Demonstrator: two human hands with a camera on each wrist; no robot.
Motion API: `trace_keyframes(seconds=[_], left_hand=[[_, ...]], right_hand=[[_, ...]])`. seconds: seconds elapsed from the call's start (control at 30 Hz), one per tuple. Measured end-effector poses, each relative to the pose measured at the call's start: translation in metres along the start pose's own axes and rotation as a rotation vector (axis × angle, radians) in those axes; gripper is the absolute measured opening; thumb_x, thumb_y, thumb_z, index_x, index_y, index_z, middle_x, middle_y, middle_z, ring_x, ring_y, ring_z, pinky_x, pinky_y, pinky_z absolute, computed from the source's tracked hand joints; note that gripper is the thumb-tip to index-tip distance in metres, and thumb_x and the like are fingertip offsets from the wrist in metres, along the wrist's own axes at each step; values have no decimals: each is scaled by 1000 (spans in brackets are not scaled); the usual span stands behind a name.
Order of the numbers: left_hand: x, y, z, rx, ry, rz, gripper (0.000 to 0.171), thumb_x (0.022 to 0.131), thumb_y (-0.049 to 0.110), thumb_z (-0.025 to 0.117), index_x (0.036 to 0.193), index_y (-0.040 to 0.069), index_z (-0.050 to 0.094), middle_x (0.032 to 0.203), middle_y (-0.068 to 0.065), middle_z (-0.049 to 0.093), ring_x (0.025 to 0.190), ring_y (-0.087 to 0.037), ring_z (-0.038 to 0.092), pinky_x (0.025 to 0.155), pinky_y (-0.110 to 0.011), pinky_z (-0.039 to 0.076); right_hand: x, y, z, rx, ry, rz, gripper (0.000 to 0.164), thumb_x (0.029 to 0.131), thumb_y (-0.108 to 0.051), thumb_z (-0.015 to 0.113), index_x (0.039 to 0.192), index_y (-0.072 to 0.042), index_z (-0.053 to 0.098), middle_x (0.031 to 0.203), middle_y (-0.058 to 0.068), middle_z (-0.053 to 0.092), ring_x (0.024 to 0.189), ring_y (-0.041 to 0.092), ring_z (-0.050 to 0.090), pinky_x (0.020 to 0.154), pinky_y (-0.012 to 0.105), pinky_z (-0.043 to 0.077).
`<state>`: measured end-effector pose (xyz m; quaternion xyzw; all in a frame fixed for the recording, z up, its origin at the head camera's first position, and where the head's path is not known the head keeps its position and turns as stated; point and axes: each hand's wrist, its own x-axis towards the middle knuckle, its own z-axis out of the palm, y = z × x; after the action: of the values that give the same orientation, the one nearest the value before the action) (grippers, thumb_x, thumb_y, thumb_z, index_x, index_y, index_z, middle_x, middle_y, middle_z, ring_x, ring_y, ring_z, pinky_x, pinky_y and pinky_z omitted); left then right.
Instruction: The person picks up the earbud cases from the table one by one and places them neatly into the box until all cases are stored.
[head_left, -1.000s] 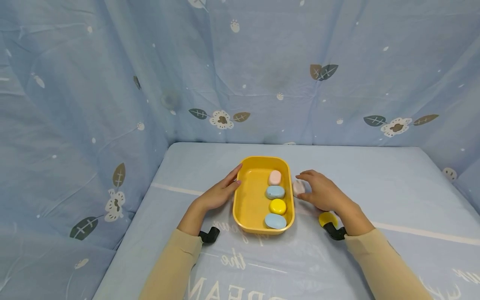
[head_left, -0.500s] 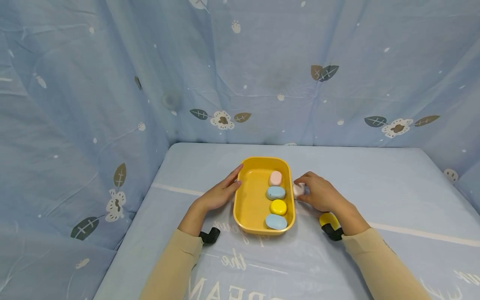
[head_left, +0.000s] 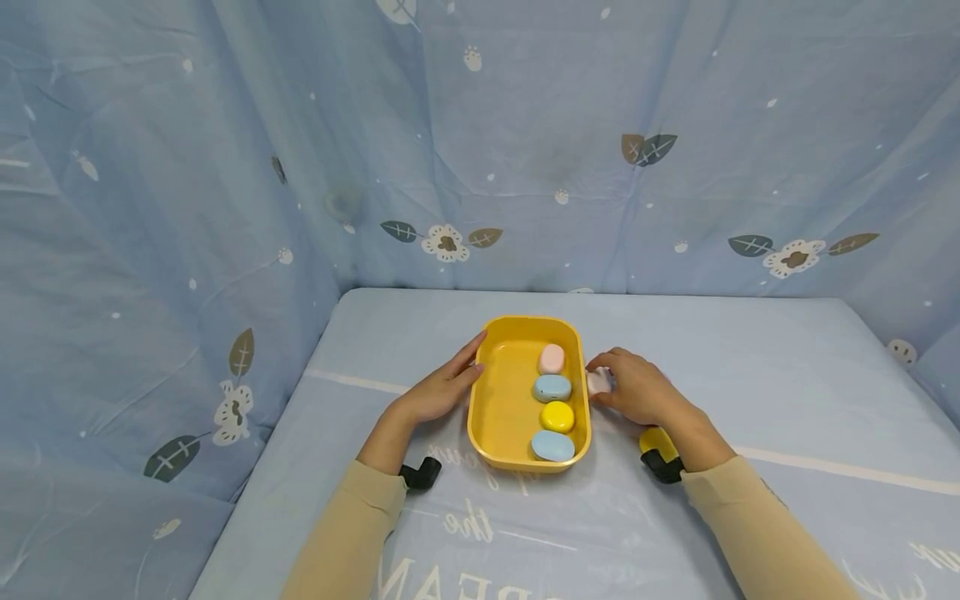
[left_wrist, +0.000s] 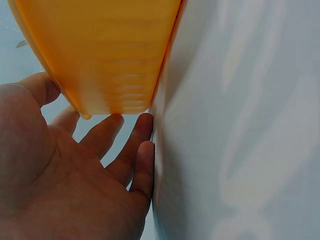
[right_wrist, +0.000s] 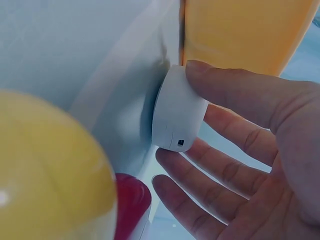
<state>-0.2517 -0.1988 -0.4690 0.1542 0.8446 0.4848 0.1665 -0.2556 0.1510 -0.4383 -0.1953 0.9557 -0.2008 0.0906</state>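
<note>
A yellow rectangular tray [head_left: 504,417] stands on the cloth-covered table, with a pink case [head_left: 551,359], two small blue cases [head_left: 552,388] and a yellow case [head_left: 557,417] in a row along its right side. My left hand [head_left: 435,393] rests against the tray's left side, fingers extended; in the left wrist view its fingertips [left_wrist: 116,120] touch the tray wall. Just right of the tray, my right hand [head_left: 637,387] holds a white earbud case [right_wrist: 177,110] between thumb and fingers. A small port shows on that case's end.
Beside my right wrist lies a round yellow object [head_left: 657,442], partly hidden by the black wrist mount [head_left: 662,467]. A dark red rounded thing [right_wrist: 131,205] shows behind a large yellow shape in the right wrist view. Patterned blue curtains [head_left: 525,150] hang behind and left of the table.
My right thumb and fingers have drawn in around the white case, with the hand moving slightly left towards the tray. The left hand and tray have stayed in place.
</note>
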Motion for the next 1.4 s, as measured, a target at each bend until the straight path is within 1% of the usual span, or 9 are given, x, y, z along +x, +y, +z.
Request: trace_keyframes(seconds=[0.17,0.33,0.5,0.63,0.9,1.17,1.27,1.4], left_hand=[[0,0,1,6,3,-7,58,111,50,40,161,55,13,174,12,13,161,-22,19,131,-51,15],[0,0,1,7,8,-10,57,110,51,40,161,56,13,174,13,13,161,-23,20,131,-52,15],[0,-1,1,3,8,-15,57,111,48,39,162,54,13,174,12,13,161,-24,19,131,-54,15],[0,0,1,1,8,-11,58,111,51,39,162,53,13,174,12,13,161,-24,19,131,-54,15],[0,-1,1,3,7,-7,59,110,52,40,163,51,13,174,12,13,161,-22,19,131,-53,16],[-1,1,0,6,-2,6,58,111,47,40,162,52,12,174,13,12,161,-21,18,131,-51,15],[0,1,-1,4,-6,15,58,112,46,39,163,52,12,174,14,12,161,-20,17,131,-52,15],[0,1,-1,6,-1,18,58,113,43,38,163,50,12,174,14,12,161,-20,17,131,-52,15]], right_hand=[[-3,2,-2,19,0,4,48,90,-27,82,132,-9,66,135,17,63,114,34,61,106,59,50],[-6,1,-6,36,-2,15,49,90,-28,82,134,-10,66,137,17,61,114,34,61,105,59,50],[-9,-2,-10,34,6,18,50,90,-29,82,134,-11,66,137,16,61,116,35,61,103,60,50],[-12,-5,-15,27,21,21,51,90,-30,82,135,-12,67,137,15,60,115,34,61,102,59,51],[-19,-13,-25,19,64,3,53,91,-29,81,138,-10,66,136,15,60,115,34,61,101,59,52],[-23,-21,-34,45,92,6,54,91,-30,80,140,-11,65,137,15,58,117,37,60,101,59,52],[-24,-24,-36,51,104,1,54,91,-30,80,139,-12,65,137,14,58,117,37,60,100,59,52],[-24,-30,-37,48,123,-24,52,91,-30,81,138,-14,66,136,13,59,116,35,60,101,58,53]])
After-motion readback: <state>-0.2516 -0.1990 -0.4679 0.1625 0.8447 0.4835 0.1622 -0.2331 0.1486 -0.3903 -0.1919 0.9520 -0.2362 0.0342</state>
